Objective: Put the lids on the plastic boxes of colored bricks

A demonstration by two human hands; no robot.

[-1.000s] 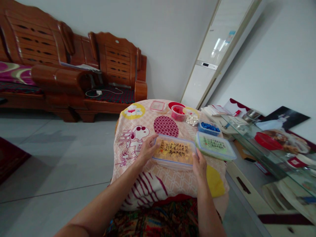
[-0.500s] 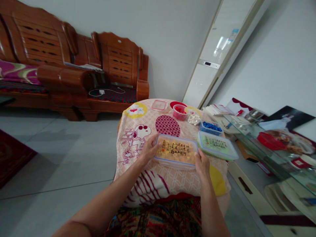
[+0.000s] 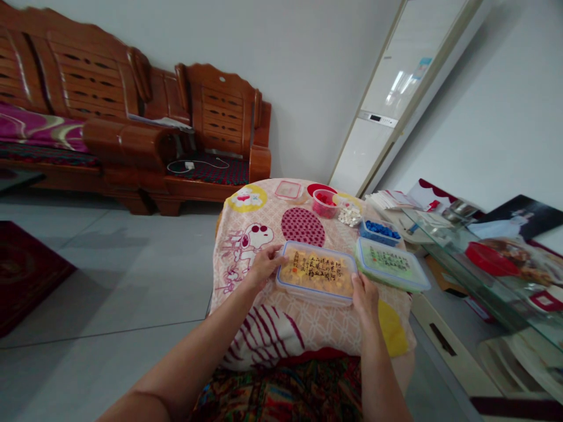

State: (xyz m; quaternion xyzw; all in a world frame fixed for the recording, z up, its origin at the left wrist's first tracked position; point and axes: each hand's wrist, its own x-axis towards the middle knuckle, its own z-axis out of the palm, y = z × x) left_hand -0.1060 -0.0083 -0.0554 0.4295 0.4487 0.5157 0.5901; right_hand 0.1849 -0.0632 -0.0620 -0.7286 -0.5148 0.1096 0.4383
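A lidded plastic container [image 3: 317,274] with a blue rim, dark writing on its clear lid and yellow-orange pieces inside lies in front of me on the cloth-covered table. My left hand [image 3: 265,265] grips its left end, thumb near the lid's edge. At the opposite end, my right hand [image 3: 365,294] is closed round the right side, its far fingers hidden. Just right of it sits a similar lidded container [image 3: 391,266] with green contents. Behind that stands an uncovered box of blue pieces [image 3: 380,230].
Farther back are a pile of white pieces [image 3: 350,217], a round tub of red pieces [image 3: 324,203] and a clear lid [image 3: 289,190]. A glass-topped cabinet [image 3: 475,275] with clutter borders the table's right. Wooden seating [image 3: 220,117] stands beyond, at left.
The whole view has shifted slightly, so everything appears a little farther right. Both hands stay on the yellow-filled container, which remains lidded.
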